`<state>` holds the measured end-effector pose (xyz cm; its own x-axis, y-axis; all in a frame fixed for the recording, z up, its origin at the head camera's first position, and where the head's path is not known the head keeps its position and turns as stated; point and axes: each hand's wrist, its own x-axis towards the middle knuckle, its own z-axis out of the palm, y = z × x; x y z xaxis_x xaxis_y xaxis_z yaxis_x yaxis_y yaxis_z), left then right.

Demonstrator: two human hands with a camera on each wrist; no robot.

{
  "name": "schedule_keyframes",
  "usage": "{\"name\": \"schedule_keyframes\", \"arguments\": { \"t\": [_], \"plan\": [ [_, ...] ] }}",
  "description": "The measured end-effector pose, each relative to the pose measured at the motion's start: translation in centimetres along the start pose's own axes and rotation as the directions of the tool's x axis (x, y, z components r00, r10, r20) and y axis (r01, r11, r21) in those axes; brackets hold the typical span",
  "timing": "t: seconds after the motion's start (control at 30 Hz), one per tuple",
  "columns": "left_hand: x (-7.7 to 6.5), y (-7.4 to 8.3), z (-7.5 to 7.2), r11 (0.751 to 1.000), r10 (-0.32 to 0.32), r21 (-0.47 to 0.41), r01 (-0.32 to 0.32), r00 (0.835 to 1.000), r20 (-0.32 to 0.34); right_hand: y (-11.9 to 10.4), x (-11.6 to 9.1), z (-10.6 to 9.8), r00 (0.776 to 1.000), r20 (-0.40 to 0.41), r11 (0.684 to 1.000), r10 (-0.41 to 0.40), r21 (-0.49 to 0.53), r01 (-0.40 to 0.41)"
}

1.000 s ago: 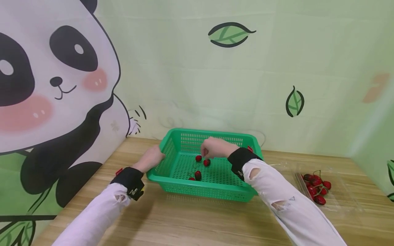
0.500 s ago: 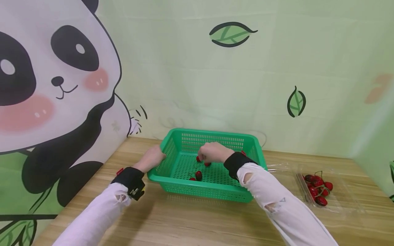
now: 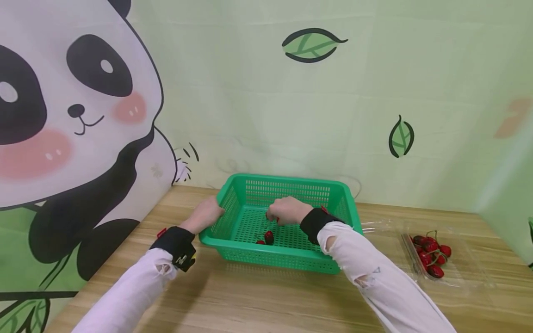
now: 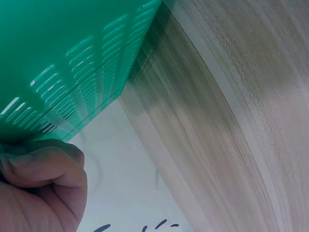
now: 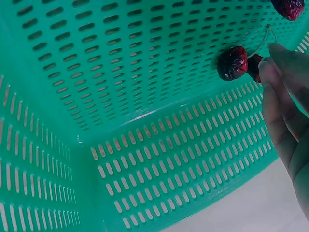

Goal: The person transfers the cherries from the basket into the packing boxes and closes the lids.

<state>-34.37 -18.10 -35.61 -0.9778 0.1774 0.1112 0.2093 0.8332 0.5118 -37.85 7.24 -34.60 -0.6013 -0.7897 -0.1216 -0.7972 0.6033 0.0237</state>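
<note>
In the head view, the right hand (image 3: 288, 211) covers most of two cherries (image 3: 267, 215); the near rim of the basket (image 3: 291, 252) hides part of another. The right wrist view crops a cherry (image 5: 289, 7) at its top; whether the fingers (image 5: 271, 72) touch a stem (image 5: 261, 46) is unclear. The left hand (image 4: 46, 186) runs off its own wrist view.

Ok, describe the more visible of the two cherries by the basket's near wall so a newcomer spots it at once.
On the wooden table, find the green basket that the left hand grips. Look inside below the right hand in the head view, by the near wall. It is the dark red cherry showing nearly whole; its left neighbour is mostly hidden behind the rim.
</note>
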Motion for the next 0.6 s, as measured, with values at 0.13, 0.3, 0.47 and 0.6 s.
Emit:
{"name": "schedule_keyframes", "arguments": {
  "t": [0.13,0.3,0.47,0.6],
  "plan": [
    [0.04,-0.15,0.03,1.0,0.006,-0.006,-0.006,1.0,-0.005,-0.23,0.15,0.2,1.0,0.017,1.0,0.014,0.001,-0.014],
    [-0.01,-0.17,-0.02,1.0,0.012,-0.002,-0.012,1.0,-0.007,-0.42,0.44,0.46,0.997,0.069,0.999,0.038,-0.001,-0.038],
    [-0.01,-0.02,-0.11,1.0,0.003,0.0,-0.003,1.0,0.0,-0.56,0.54,0.57,0.995,0.081,0.999,0.053,-0.004,-0.053],
    [0.05,0.03,-0.06,1.0,-0.004,0.0,0.004,1.0,0.005,-0.75,0.58,0.51,0.993,0.098,0.998,0.07,-0.002,-0.07]
  ]
}}
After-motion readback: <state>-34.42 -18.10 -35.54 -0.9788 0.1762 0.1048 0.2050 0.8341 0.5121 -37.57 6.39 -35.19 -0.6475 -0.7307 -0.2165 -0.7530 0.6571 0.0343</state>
